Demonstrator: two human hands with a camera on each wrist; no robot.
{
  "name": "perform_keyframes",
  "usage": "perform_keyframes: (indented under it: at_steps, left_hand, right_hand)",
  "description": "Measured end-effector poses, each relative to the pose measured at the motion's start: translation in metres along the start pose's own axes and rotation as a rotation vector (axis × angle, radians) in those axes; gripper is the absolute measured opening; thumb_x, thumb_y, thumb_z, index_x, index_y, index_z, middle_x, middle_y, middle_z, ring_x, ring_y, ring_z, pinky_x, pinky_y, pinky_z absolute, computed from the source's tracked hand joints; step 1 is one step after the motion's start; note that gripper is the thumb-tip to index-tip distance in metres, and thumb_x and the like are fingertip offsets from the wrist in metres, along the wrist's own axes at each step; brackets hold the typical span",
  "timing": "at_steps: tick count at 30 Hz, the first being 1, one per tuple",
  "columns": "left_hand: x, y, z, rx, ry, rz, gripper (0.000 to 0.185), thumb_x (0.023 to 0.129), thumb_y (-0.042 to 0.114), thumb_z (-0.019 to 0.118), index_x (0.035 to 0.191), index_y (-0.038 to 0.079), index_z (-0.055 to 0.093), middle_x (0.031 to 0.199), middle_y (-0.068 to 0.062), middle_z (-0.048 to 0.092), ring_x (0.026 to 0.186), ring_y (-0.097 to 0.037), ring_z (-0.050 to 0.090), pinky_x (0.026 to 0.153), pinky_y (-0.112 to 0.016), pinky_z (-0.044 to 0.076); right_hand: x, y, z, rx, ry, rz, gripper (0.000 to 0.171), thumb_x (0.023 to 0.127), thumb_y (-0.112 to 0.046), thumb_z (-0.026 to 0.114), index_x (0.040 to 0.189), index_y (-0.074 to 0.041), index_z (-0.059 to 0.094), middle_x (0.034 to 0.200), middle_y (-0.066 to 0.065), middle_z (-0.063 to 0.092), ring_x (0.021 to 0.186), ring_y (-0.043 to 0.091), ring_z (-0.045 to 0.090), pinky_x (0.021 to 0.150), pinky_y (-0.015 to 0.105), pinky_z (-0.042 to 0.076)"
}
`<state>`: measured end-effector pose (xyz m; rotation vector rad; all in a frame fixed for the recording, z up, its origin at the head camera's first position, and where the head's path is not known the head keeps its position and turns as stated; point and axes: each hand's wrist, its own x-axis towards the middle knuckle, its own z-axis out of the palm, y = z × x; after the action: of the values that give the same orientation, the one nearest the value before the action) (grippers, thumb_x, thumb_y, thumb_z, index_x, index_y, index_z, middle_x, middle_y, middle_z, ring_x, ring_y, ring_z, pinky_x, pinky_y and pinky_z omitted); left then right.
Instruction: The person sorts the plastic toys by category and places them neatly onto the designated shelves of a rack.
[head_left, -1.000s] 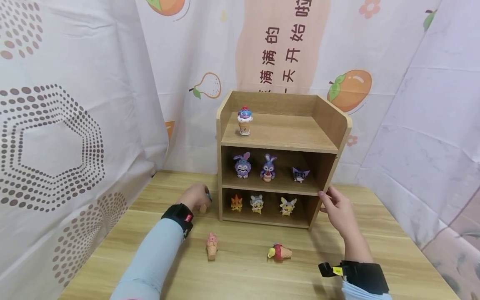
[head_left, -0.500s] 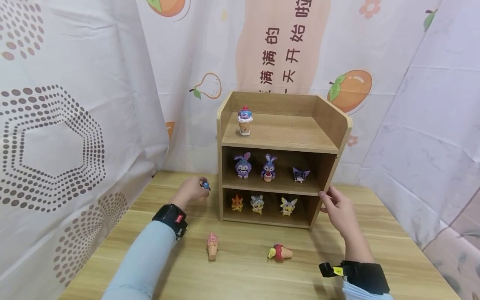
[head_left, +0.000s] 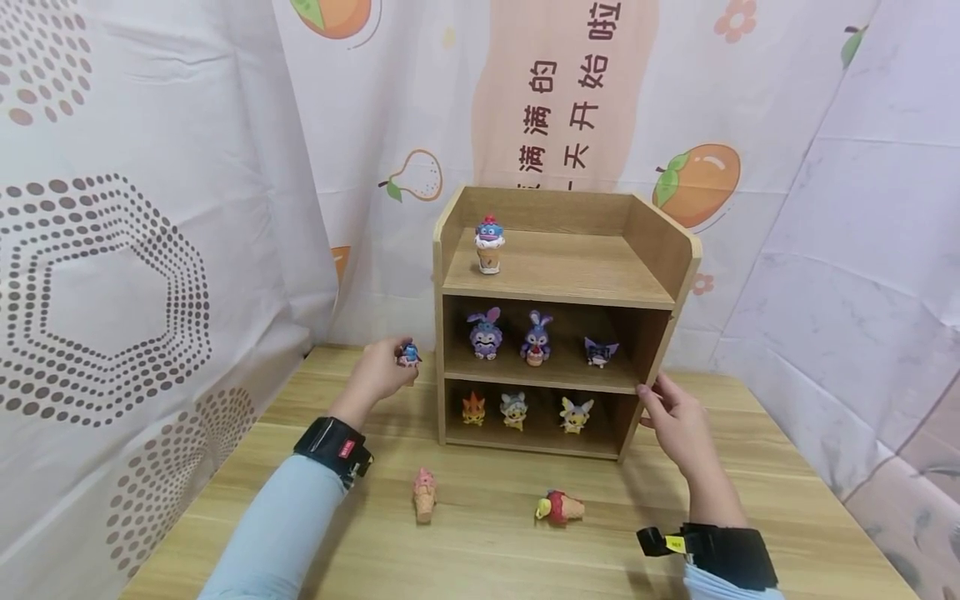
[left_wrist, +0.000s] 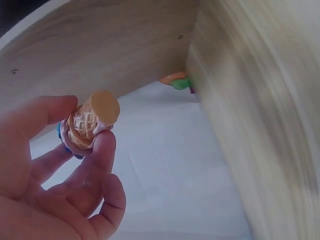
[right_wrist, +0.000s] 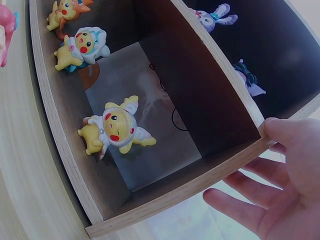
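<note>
My left hand [head_left: 377,372] holds an ice cream cone figurine [head_left: 408,355] left of the small wooden shelf [head_left: 562,293], above the table. In the left wrist view, thumb and fingers pinch the figurine's waffle cone [left_wrist: 86,123]; its flat base faces the camera and the blue top is mostly hidden. At the shelf's right side, my right hand [head_left: 681,423] grips the edge of the side panel, thumb on the front edge and fingers along the outside. On the top board stands a blue-headed cone figurine [head_left: 489,246].
Purple rabbit-like figurines [head_left: 536,339] and a dark-eared one [head_left: 600,352] occupy the middle level. Several yellow figurines [head_left: 574,414] stand on the lowest. A pink cone figurine [head_left: 424,495] and a red one [head_left: 558,507] lie on the table [head_left: 480,558]. Printed curtains [head_left: 375,275] hang behind.
My left hand has lifted the ice cream cone figurine off the table, up along the shelf's left side. The right hand stays at the shelf's right edge.
</note>
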<state>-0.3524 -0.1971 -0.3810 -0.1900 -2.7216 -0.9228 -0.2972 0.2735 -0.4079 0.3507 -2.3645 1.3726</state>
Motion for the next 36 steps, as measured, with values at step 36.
perform_keyframes:
  at_steps: [36]
  left_hand:
    - [-0.042,0.035,-0.022,-0.125,0.424,0.228,0.059,0.085,0.018,0.081,0.139,0.007,0.061,0.115,-0.014,0.064,0.077,-0.021,0.068,0.062,-0.037,0.056]
  right_hand:
    - [0.0,0.003,0.001,0.002,-0.002,0.016,0.053,0.109,-0.025,0.051,0.155,-0.002,0.039,0.136,0.032,0.056,0.119,0.041,0.058,0.07,0.025,0.059]
